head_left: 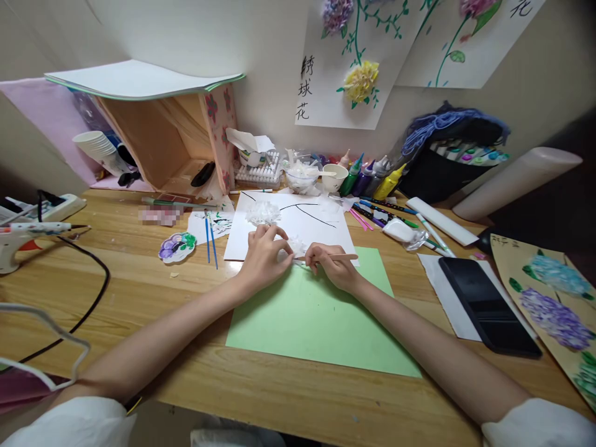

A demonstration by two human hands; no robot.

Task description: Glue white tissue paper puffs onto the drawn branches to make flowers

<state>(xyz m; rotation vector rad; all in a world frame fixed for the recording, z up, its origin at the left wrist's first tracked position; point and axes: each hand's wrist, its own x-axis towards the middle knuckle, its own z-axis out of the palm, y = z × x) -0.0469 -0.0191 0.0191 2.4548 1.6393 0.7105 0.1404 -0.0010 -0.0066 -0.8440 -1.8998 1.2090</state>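
Observation:
My right hand (pixel 329 264) grips a flat wooden stick (pixel 343 256), its rounded end pointing right. Close on its left, my left hand (pixel 267 251) is bent, thumb and fingertips brought together near a small white fluffy clump (pixel 294 244) on the paper. What those fingertips pinch, if anything, is too small to make out. Above my left hand, a larger white ruffled flower head (pixel 263 213) lies on the white sheet (pixel 326 233), which carries thin black curved lines. A light green sheet (pixel 321 323) lies under both wrists, partly beneath the white one.
At left are a hot glue gun (pixel 28 233) with a black cord, a paint palette (pixel 177 247) and two blue brushes (pixel 211 239). Along the back stand a bowl of white scraps (pixel 302 179), a paper cup (pixel 334 179) and paint bottles (pixel 367 180). A phone (pixel 487 304) lies right.

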